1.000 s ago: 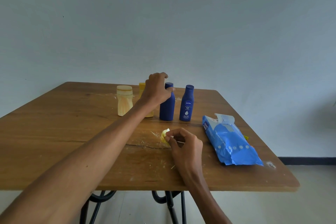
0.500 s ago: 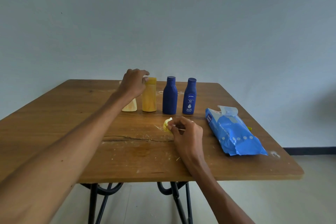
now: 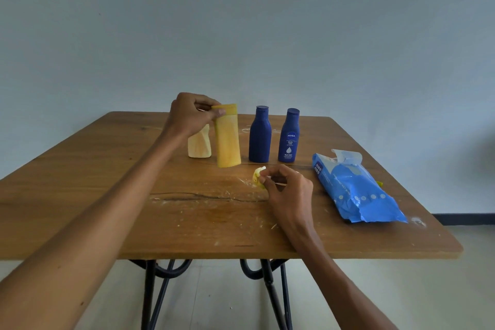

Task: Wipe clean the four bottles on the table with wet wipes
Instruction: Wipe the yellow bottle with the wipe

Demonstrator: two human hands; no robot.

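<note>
Wooden table [image 3: 107,209], left hand [image 3: 191,115] pinching yellow bottle [image 3: 227,136] cap

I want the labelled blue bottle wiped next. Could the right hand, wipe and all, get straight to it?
Probably yes. The right hand, pinching the crumpled wipe, sits just in front of the labelled blue bottle, with only bare table between; the wipes pack lies off to the side.

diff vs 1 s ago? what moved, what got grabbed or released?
The left hand left the blue bottle, moved left and now pinches the yellow bottle by its cap, drawing it forward out of the row, slightly tilted. Unchanged: the right hand holds the crumpled wipe on the table; Nivea bottle, cream bottle and wipes pack stayed put.
</note>
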